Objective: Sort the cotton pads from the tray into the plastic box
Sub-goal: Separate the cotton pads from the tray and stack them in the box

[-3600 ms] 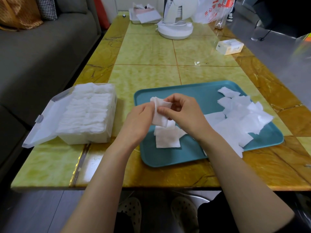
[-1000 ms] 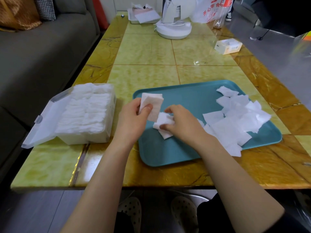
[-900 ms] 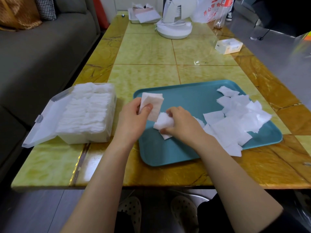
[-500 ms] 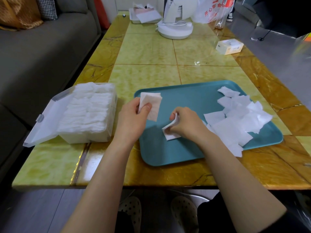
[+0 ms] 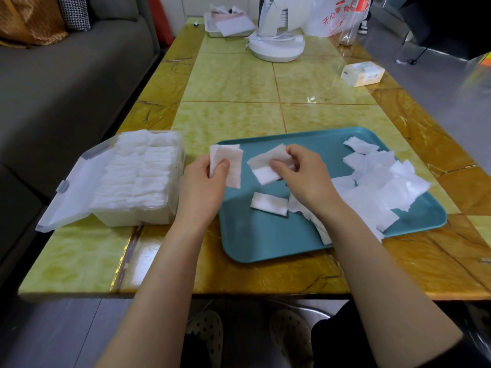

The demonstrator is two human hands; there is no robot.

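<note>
A teal tray [image 5: 268, 240] lies in front of me with a heap of white cotton pads [image 5: 382, 181] on its right half and one lone pad [image 5: 269, 203] near its middle. My left hand [image 5: 204, 189] pinches a small stack of pads [image 5: 230, 160] upright over the tray's left rim. My right hand [image 5: 305, 176] holds a cotton pad or two [image 5: 265, 166] lifted above the tray. The clear plastic box [image 5: 138, 179] to the left stands open, packed with rows of pads, its lid [image 5: 66, 192] folded out to the left.
A white fan base [image 5: 276, 46] stands at the table's far end, beside a white dish [image 5: 228, 22] and a plastic bag [image 5: 337, 17]. A small carton [image 5: 362, 73] sits far right. A grey sofa [image 5: 53, 83] runs along the left edge.
My right hand has lifted pads off the tray and raised them toward the stack in my left hand; one pad stays on the tray below. My left hand has hardly moved.
</note>
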